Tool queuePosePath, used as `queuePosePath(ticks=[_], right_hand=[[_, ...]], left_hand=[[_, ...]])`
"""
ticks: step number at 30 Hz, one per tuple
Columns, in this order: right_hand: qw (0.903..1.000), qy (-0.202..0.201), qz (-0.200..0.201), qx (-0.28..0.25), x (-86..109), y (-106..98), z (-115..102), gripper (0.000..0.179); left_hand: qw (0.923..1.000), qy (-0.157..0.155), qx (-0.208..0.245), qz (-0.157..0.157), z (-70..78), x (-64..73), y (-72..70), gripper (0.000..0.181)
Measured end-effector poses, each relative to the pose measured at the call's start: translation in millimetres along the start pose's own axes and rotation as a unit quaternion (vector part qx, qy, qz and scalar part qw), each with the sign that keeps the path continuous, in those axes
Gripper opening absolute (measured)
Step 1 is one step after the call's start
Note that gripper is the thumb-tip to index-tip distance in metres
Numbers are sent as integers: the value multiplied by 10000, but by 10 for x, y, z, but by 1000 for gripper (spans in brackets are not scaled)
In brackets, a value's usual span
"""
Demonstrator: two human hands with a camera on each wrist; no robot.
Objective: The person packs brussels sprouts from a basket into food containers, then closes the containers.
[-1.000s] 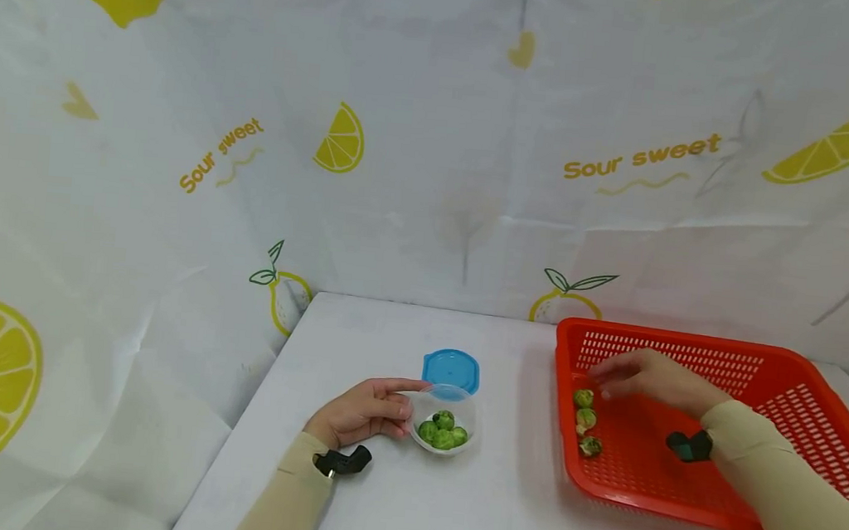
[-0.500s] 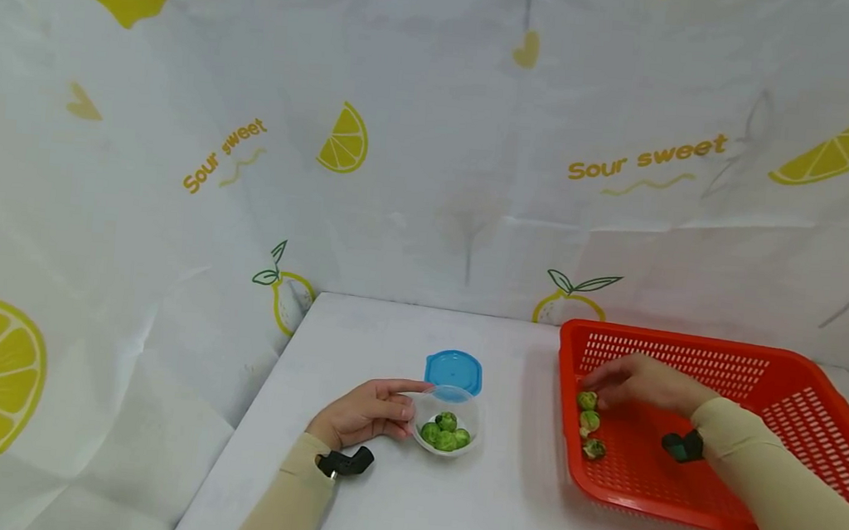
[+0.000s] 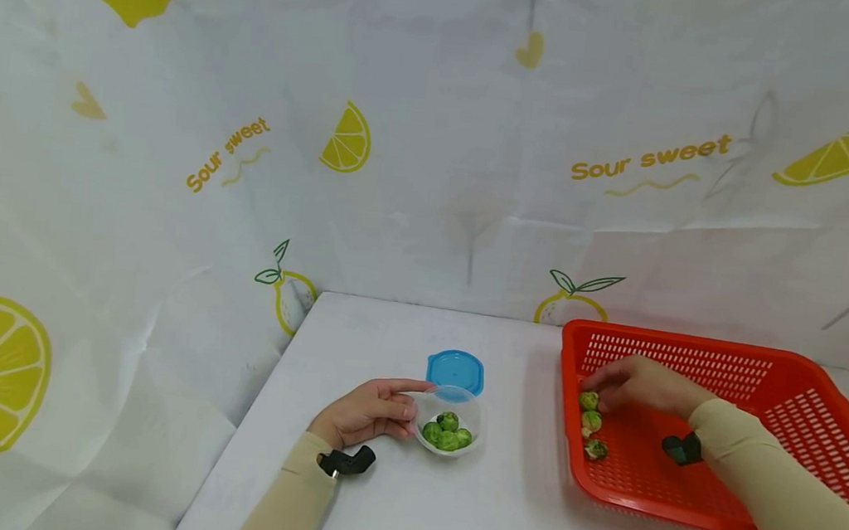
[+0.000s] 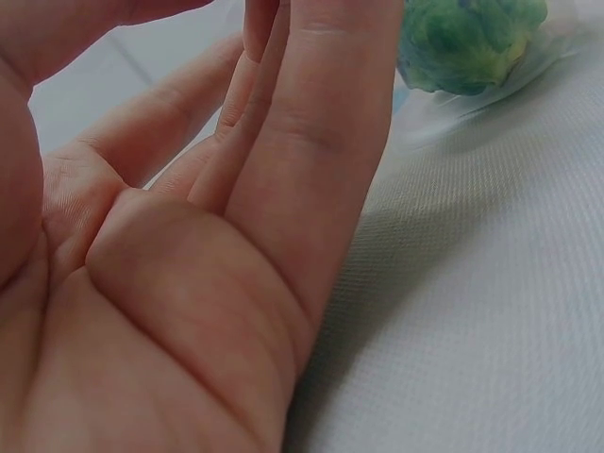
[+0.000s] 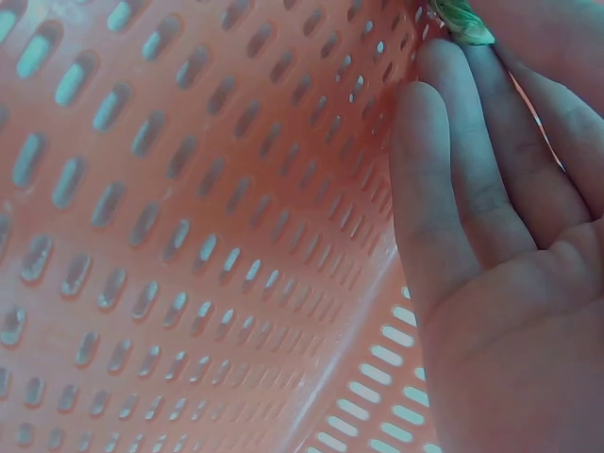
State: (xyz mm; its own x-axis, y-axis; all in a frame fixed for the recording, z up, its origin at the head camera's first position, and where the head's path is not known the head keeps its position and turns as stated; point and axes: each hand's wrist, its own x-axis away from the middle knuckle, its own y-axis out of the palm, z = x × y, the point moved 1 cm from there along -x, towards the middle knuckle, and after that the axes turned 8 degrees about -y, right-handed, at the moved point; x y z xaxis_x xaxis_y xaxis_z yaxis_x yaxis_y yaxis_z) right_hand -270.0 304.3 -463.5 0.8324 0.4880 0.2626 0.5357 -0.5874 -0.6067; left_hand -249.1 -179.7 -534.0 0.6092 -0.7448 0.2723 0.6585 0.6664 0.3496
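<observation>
My left hand [image 3: 368,410] holds a small clear plastic bowl [image 3: 474,414] by its left side, thumb and fingers at the rim. Several green Brussels sprouts [image 3: 448,440] lie in the bowl; one sprout [image 4: 472,42] shows beyond the fingers in the left wrist view. Inside the red basket [image 3: 677,476], my right hand [image 3: 643,386] pinches the farthest Brussels sprout [image 3: 588,401] of a row along the left wall. In the right wrist view that sprout [image 5: 462,21] sits between thumb and fingertips, mostly hidden. Two more sprouts [image 3: 591,421] lie nearer in the row.
A blue lid [image 3: 455,367] lies on the white table [image 3: 465,509] just behind the bowl. Slotted walls and a raised rim enclose the basket at the right. A lemon-printed white cloth [image 3: 428,215] hangs behind the table and along its left side.
My right hand has come down to the farthest sprout in the basket, and its fingers have closed around it. The left hand keeps its hold on the bowl.
</observation>
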Motion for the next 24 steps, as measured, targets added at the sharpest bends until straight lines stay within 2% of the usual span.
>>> queuePosePath(ticks=[13,24], right_hand=[[9997,16,117,227,-20,20,39,29],[9999,73,82,57,3,4,11,27]], left_hand=[[10000,-51,54,22,-21,5,-2,57],[9999,-38,100,-55,-14,-5,-17,58]])
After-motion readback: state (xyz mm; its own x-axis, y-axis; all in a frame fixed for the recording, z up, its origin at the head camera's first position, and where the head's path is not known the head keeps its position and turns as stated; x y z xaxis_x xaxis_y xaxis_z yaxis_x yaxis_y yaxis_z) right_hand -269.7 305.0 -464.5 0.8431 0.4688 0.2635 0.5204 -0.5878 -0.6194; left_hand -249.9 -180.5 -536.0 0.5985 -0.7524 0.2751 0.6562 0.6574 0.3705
